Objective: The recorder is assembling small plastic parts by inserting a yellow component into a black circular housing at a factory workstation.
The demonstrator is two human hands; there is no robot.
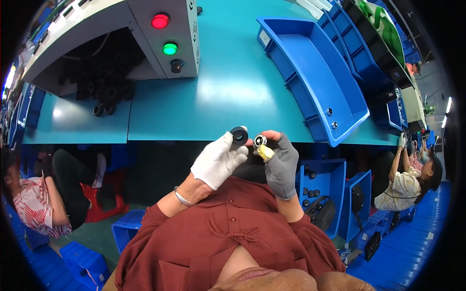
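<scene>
My left hand (217, 160), in a white glove, grips a round black part with a hollow centre (239, 136) between thumb and fingers. Close beside it, my right hand (283, 169), in a grey glove with bare fingertips, pinches a small silver round metal piece (260, 141). A yellow wrapping (265, 153) shows at the right thumb. Both hands are above my lap, just in front of the table's near edge, and the two parts are a short gap apart.
Left on the green table (223, 106) is a white machine (162, 53) with lit red and green lamps; black round parts (107, 94) heap in its opening. A blue bin (315, 72) holds small silver pieces. Another blue bin (332, 169) stands right. People sit on both sides.
</scene>
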